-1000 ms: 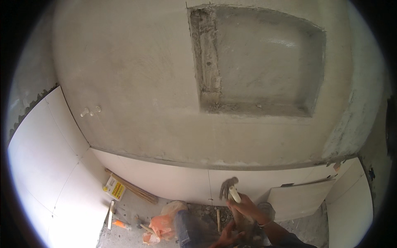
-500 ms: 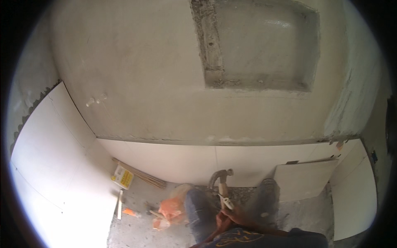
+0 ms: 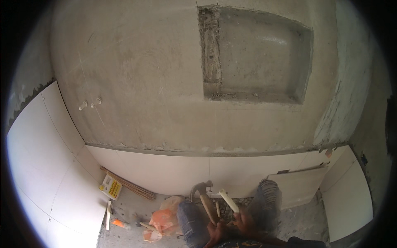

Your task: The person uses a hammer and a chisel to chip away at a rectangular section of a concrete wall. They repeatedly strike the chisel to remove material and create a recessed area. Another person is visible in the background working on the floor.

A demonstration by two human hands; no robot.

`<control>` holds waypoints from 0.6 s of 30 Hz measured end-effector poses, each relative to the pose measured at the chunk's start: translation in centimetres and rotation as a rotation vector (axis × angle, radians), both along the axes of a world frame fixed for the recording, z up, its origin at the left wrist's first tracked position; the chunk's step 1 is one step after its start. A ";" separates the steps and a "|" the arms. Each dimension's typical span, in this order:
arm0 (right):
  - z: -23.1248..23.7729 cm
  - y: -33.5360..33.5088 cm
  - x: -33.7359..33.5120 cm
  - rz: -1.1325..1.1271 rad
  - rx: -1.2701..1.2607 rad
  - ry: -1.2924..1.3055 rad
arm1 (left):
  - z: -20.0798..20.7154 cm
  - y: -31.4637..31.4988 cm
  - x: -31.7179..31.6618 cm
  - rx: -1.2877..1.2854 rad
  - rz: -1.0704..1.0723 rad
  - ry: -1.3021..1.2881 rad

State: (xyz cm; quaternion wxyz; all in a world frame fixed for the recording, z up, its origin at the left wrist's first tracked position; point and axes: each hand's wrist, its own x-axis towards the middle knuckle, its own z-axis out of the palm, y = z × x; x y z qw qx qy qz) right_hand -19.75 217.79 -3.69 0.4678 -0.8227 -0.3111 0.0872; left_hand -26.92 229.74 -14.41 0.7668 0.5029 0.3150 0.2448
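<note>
A bare grey cement-rendered wall [image 3: 144,82] fills most of the view, with a rectangular recessed niche [image 3: 256,58] cut into its upper right; a course of large white tiles [image 3: 165,173] runs along its foot, and more white tiles [image 3: 41,165] cover the left wall. The rough grey floor [image 3: 128,211] holds thin wooden strips [image 3: 128,188], a yellow packet [image 3: 111,187] and an orange plastic bag [image 3: 163,219]; one loose tile [image 3: 297,186] leans at the right.

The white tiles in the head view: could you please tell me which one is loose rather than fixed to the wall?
The loose tile, propped tilted against the wall at lower right, beside the right knee; the others sit flush in rows.
</note>
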 end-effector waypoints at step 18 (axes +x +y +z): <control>27.6 3.6 20.9 0.064 0.480 -0.739 | 25.4 16.7 6.8 0.738 0.156 -0.482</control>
